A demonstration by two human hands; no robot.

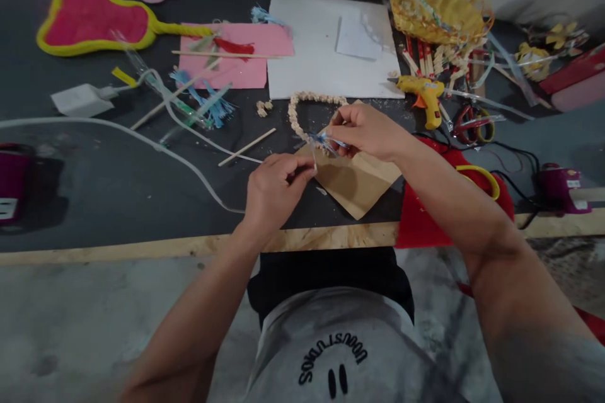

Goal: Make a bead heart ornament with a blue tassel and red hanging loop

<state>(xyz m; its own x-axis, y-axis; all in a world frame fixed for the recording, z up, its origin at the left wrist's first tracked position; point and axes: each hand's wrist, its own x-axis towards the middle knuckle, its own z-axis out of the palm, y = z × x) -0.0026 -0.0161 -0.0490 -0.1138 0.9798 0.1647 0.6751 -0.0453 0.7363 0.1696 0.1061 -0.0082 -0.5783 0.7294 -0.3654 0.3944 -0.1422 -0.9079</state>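
My left hand is closed in a pinch on a thin pale strand that runs up toward a beaded loop. The loop is beige and knobbly and lies on the dark tabletop, partly over brown paper. At its near side is a blue tassel, which the fingers of my right hand grip. Those fingers hide the loop's right part. Under both hands, the square brown paper lies with one corner toward me.
Right of my hands are a yellow glue gun, scissors, red felt and a wicker basket. Behind lies a white board. Leftward are wooden sticks, a white cable and a pink-and-yellow paddle shape.
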